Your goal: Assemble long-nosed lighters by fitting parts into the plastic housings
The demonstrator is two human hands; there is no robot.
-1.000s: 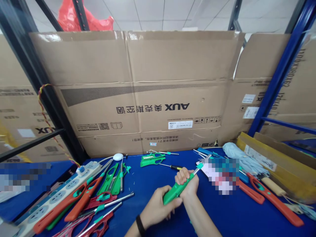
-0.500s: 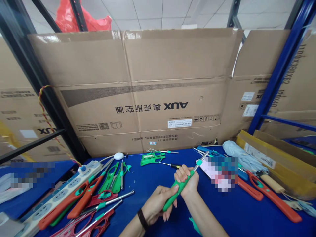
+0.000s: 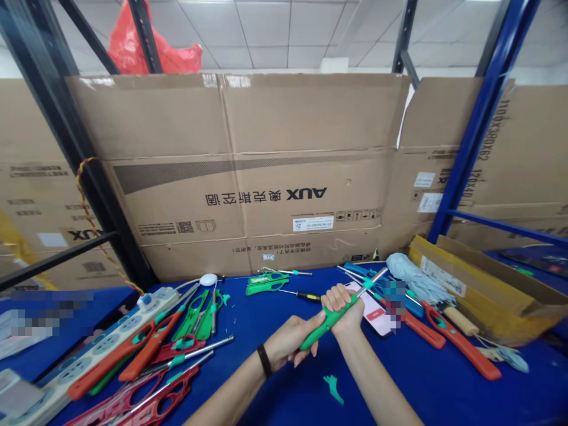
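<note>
A green long-necked lighter (image 3: 323,330) is held at a slant over the blue table, its metal tube pointing up and to the right. My left hand (image 3: 290,341) is closed on the lower end of the handle, thumb lying along it. Around the upper handle, near the tube, my right hand (image 3: 348,313) is wrapped. Below them a small green plastic piece (image 3: 333,390) lies on the table. A black-and-yellow screwdriver (image 3: 308,296) rests just left of my right hand, and a phone (image 3: 377,316) lies to its right.
At left, a power strip (image 3: 77,370) lies beside orange lighters (image 3: 146,355), green half shells (image 3: 199,316) and red half shells (image 3: 168,399). More orange lighters (image 3: 461,343) and a yellow-taped box (image 3: 479,302) are at right. A cardboard wall (image 3: 266,118) stands behind.
The lighter has tipped flatter, and both hands, still gripping it, have shifted slightly up and right in view. The camera view has moved, showing more of the small green piece.
</note>
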